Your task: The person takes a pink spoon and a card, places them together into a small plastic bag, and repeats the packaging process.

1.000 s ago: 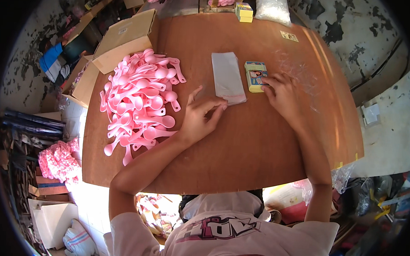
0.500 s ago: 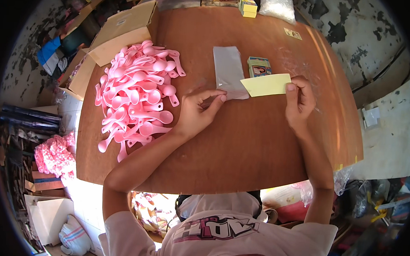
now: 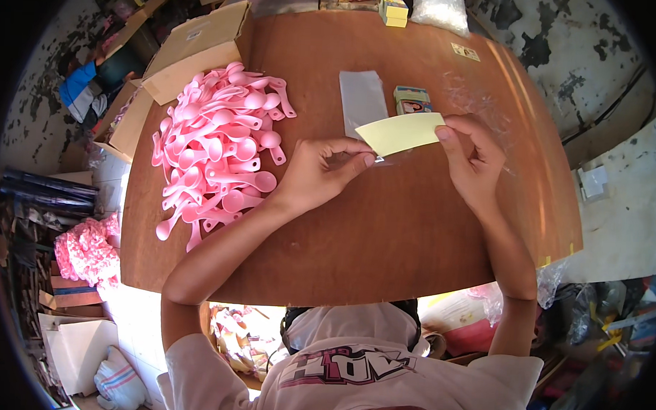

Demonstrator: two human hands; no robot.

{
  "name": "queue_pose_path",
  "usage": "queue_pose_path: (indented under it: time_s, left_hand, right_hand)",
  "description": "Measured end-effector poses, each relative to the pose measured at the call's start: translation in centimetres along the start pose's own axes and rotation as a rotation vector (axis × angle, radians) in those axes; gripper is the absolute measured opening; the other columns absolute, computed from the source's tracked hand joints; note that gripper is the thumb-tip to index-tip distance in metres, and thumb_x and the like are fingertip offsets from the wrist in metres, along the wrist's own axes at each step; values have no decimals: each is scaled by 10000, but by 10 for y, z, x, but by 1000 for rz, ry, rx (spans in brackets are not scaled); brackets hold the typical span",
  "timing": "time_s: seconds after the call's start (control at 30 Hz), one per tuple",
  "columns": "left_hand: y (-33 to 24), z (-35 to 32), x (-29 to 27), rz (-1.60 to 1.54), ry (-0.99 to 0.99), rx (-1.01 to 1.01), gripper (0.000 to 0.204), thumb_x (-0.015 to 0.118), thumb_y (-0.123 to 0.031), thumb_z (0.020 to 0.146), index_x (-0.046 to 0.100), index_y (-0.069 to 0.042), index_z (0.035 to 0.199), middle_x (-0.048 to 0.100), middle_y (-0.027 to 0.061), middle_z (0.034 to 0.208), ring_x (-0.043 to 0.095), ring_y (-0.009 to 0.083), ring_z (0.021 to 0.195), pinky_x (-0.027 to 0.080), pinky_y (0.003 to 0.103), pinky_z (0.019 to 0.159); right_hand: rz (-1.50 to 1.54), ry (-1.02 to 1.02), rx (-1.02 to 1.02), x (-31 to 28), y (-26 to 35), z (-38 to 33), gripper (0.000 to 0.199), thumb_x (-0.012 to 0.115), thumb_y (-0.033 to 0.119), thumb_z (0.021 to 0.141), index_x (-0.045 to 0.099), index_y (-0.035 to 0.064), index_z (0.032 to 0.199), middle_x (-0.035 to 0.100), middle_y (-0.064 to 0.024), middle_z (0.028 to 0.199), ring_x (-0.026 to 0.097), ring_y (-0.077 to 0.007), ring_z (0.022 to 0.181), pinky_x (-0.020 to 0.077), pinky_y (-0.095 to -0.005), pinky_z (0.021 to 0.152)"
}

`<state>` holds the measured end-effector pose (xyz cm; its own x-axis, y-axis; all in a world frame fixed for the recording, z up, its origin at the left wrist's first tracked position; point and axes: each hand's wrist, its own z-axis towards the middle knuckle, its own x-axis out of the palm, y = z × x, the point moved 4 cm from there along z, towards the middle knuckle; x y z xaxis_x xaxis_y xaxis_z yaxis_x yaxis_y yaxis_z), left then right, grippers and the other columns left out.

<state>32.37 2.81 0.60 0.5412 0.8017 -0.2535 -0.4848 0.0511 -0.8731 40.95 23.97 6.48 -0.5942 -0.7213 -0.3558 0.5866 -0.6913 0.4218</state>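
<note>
My right hand pinches one end of a pale yellow card between thumb and fingers. The card is slightly bowed, and its other end reaches the fingertips of my left hand. Those fingers are closed on the edge of a clear plastic bag, mostly hidden behind the card. Beyond the card lies a flat stack of clear plastic bags. Right of it sits a small stack of printed cards, partly covered by the yellow card.
A heap of pink plastic spoons covers the left of the brown table. A cardboard box stands behind it. At the far edge are a yellow card stack, a bulging clear bag and a loose card.
My right hand has brought the yellow card left, to my left fingertips. My left hand has shifted slightly right, drawing the plastic bag's edge along.
</note>
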Motion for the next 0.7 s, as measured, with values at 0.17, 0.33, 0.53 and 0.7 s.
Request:
queue_pose_path:
  time_s: [0.17, 0.33, 0.53, 0.7]
  left_hand:
    - [-31, 7, -25, 92, -3, -105, 171, 710, -138, 940, 752, -2, 1036, 760, 46, 919, 648, 61, 848, 509, 242, 787]
    - [-86, 39, -46, 115, -38, -60, 235, 711, -210, 941, 751, -11, 1059, 717, 19, 799, 582, 20, 581, 456, 201, 433]
    - [-103, 51, -55, 75, -10, -36, 303, 727, -223, 920, 709, 28, 1091, 704, 36, 798, 536, 23, 478, 415, 210, 286]
    - [-88, 51, -62, 31, 109, -94, 341, 739, -173, 911, 669, 42, 1168, 727, 61, 879, 602, 44, 571, 493, 205, 411]
  right_hand:
    - [88, 250, 35, 8, -1, 49, 77, 704, 60, 907, 710, -8, 943, 705, -48, 862, 638, -101, 785, 502, -260, 706]
    - [110, 422, 119, 6, 31, 109, 146, 682, 121, 938, 702, -22, 958, 674, -18, 791, 584, -51, 729, 480, -232, 653]
    - [99, 413, 22, 24, 52, 115, 143, 694, 122, 927, 706, -17, 956, 662, -1, 757, 562, -47, 666, 468, -233, 597]
    - [307, 277, 132, 30, 36, 109, 114, 701, 84, 914, 707, -18, 965, 684, -15, 756, 599, -55, 658, 492, -220, 610]
